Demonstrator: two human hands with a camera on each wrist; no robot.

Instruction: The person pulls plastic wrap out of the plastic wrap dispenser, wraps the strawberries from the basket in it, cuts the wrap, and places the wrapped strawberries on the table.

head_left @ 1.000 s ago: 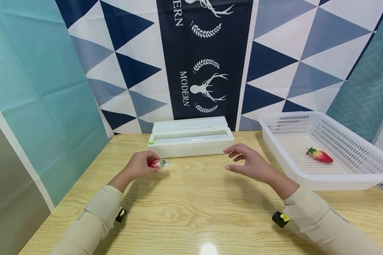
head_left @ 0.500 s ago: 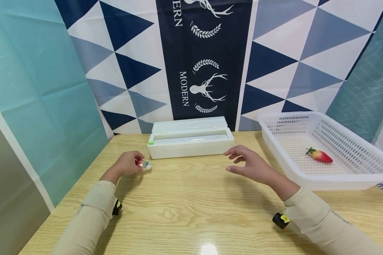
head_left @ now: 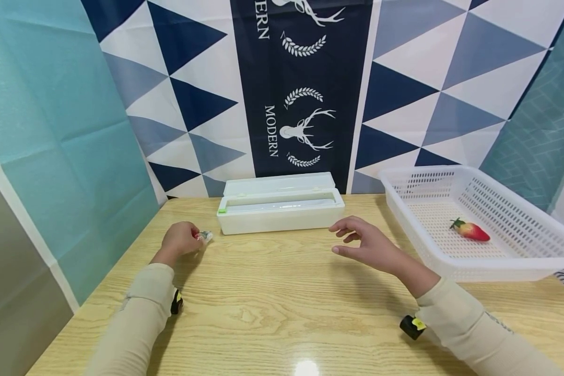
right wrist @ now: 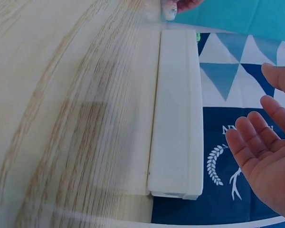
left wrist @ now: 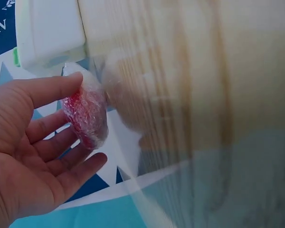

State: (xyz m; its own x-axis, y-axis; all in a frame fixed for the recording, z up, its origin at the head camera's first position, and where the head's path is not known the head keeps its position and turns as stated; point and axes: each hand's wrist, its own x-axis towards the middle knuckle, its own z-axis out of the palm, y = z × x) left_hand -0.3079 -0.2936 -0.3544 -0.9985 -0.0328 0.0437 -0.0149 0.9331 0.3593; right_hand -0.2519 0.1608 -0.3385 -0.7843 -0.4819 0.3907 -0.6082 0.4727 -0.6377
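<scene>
Near the table's far left, my left hand (head_left: pixel 180 238) holds a strawberry (head_left: pixel 204 236) wrapped in clear plastic film, low over the wood. In the left wrist view the thumb lies on the crinkled film of the wrapped strawberry (left wrist: pixel 87 109), with the fingers behind it. My right hand (head_left: pixel 368 243) hovers with loosely bent, parted fingers and holds nothing. It is nearest the right end of a long white box (head_left: pixel 282 222), which stands at the back with its lid raised. That box (right wrist: pixel 176 114) also shows beside the right hand in the right wrist view.
A white perforated plastic basket (head_left: pixel 439 256) stands at the right, with one bare strawberry (head_left: pixel 471 230) inside. The wood-grain table (head_left: pixel 282 303) meets a patterned cloth backdrop (head_left: pixel 305 94) at the back. A teal cloth (head_left: pixel 75 130) hangs along the left side.
My left hand has moved left and slightly farther back with the wrapped strawberry, away from the white box. The right hand has stayed almost still.
</scene>
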